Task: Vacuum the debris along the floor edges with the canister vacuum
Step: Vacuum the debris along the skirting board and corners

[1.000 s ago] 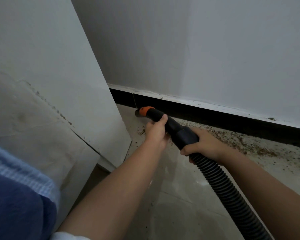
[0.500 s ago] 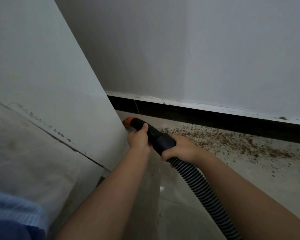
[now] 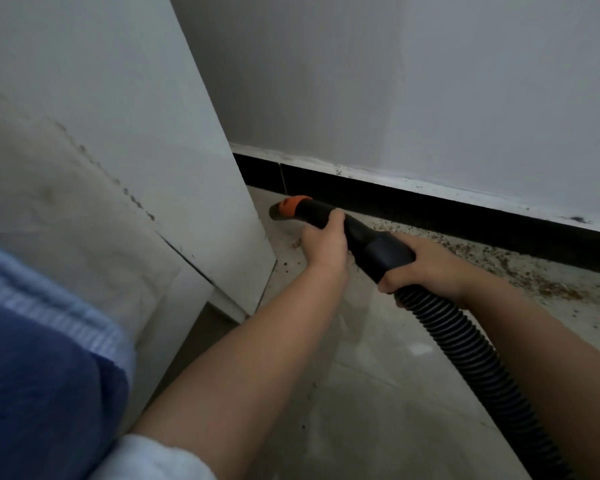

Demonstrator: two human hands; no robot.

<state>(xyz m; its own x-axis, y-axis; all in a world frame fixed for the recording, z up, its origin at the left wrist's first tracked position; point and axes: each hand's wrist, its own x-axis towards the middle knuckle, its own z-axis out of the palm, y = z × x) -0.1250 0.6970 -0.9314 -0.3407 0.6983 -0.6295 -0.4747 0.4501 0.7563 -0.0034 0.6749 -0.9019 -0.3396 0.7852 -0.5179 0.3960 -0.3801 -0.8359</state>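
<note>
A black vacuum hose (image 3: pixel 471 348) with ribbed tubing ends in a black nozzle with an orange tip (image 3: pixel 288 207). My left hand (image 3: pixel 326 242) grips the nozzle just behind the orange tip. My right hand (image 3: pixel 430 265) grips the thick black cuff where the ribbed hose starts. The tip points left into the corner, just above the pale floor tiles. Brown crumbly debris (image 3: pixel 520 271) lies strewn along the black skirting (image 3: pixel 430 207), mostly right of my hands. A few specks (image 3: pixel 293 252) sit under the nozzle. The canister is out of sight.
A white cabinet panel (image 3: pixel 187 161) stands at the left, its lower corner close to the nozzle. A grey wall (image 3: pixel 413 81) rises above the skirting. A blue garment (image 3: pixel 42 368) fills the lower left. Pale tiles (image 3: pixel 378 393) stretch toward me.
The nozzle tip has drawn back out of the corner at the cabinet's foot and now sits slightly right of it. Both hands keep the same hold; the view has shifted.
</note>
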